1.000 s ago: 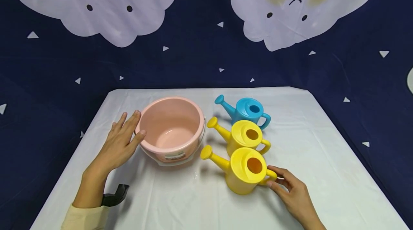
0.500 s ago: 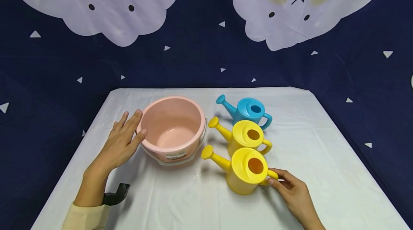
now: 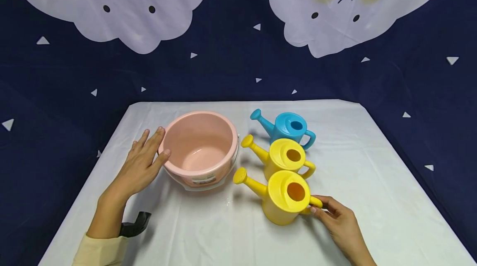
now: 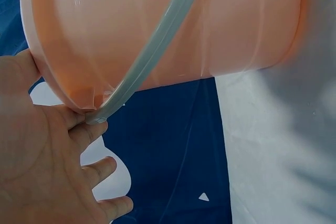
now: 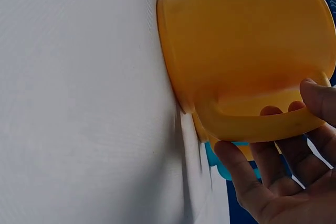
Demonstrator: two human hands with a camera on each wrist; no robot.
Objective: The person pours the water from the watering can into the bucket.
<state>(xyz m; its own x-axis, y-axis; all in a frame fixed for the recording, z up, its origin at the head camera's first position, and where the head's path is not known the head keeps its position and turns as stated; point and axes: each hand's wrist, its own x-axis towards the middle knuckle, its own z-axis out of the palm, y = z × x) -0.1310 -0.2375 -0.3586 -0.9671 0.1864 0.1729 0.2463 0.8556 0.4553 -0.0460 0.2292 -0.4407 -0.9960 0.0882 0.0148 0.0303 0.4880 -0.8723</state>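
A pale pink bucket (image 3: 201, 166) stands upright on the white cloth, its grey carrying handle (image 4: 157, 40) hanging down the side. My left hand (image 3: 139, 164) rests against the bucket's left rim with straight, spread fingers. In the left wrist view those fingers touch the rim near the handle's end. To the right, three toy watering cans stand in a row. The nearest yellow watering can (image 3: 279, 212) has its handle gripped by my right hand (image 3: 340, 226). From the right wrist view, fingertips come through the handle loop and the thumb lies on top (image 5: 315, 98).
Behind the gripped can stand another yellow watering can (image 3: 277, 162) and, farthest back, a blue watering can (image 3: 287, 131). All spouts point left toward the bucket. A dark blue backdrop (image 3: 223, 75) with clouds rises behind the white-covered table (image 3: 201, 233).
My right fingers have closed further round the nearest yellow can's handle. The left hand stays at the bucket rim, and the whole scene has shifted slightly right in the head view.
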